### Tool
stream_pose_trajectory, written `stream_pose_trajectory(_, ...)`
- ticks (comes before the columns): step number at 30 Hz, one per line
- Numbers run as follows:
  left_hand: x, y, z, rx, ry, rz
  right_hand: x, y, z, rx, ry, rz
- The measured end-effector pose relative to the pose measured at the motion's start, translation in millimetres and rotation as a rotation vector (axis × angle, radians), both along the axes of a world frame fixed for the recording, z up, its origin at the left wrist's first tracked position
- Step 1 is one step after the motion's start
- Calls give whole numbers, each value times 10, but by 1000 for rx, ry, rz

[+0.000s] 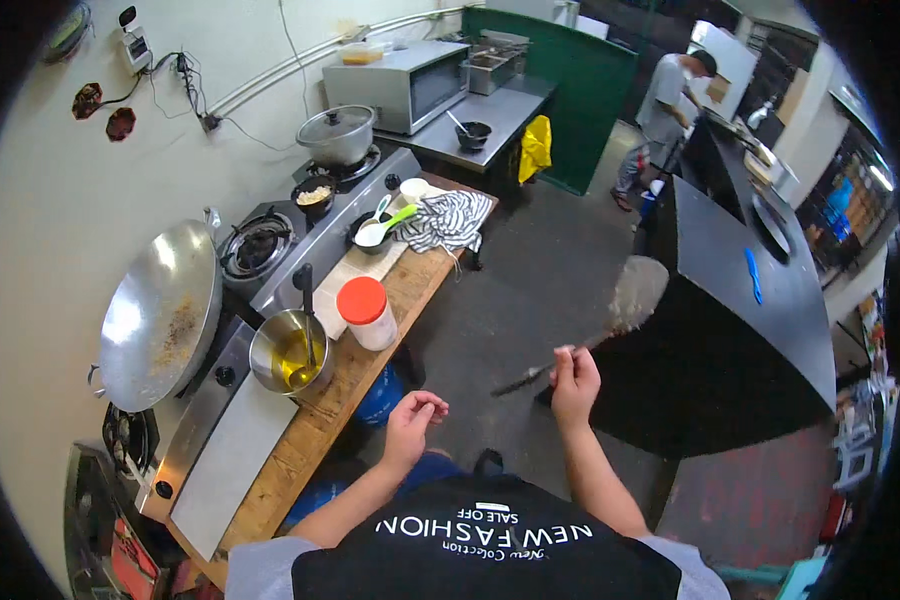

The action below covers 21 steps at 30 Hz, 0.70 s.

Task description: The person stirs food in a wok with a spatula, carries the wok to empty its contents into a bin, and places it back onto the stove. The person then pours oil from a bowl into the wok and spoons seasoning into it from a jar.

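My right hand (576,386) grips the thin handle of a wok spatula (640,289). Its wide, stained metal blade points up and to the right, over the floor beside the black counter. My left hand (412,421) is held near the wooden table edge, fingers curled against the thumb, with nothing visible in it. A steel pot (260,352) of yellow oil, a ladle (309,315) standing in it, sits left of that hand. Near the pot is a jar with a red lid (362,300). A large wok (139,300) rests tilted on the stove at the left.
On the wooden table (345,397) lie a striped cloth (450,217) and a bowl with spoons (373,234). A lidded pot (337,135) sits on the rear burner. The black counter (720,300) stands at the right, and a person (664,105) stands at its far end.
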<state>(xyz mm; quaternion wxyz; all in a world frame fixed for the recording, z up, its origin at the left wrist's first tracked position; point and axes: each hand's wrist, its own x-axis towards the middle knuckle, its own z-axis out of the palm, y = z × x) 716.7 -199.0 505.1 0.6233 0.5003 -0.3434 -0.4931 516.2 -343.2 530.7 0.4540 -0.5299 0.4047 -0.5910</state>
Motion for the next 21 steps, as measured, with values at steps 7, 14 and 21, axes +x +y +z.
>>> stream_pose_trajectory(7,-35,-579,-71,53,1,237,1073,-1497,16,128,57,243)
stream_pose_trajectory(14,801,-1237,168,-47,-1113,410,2254,-2768,-856,243,195,331)
stream_pose_trajectory(21,1531,-1684,321,767,-1441,313,2976,-3424,-1721,355,302,324)
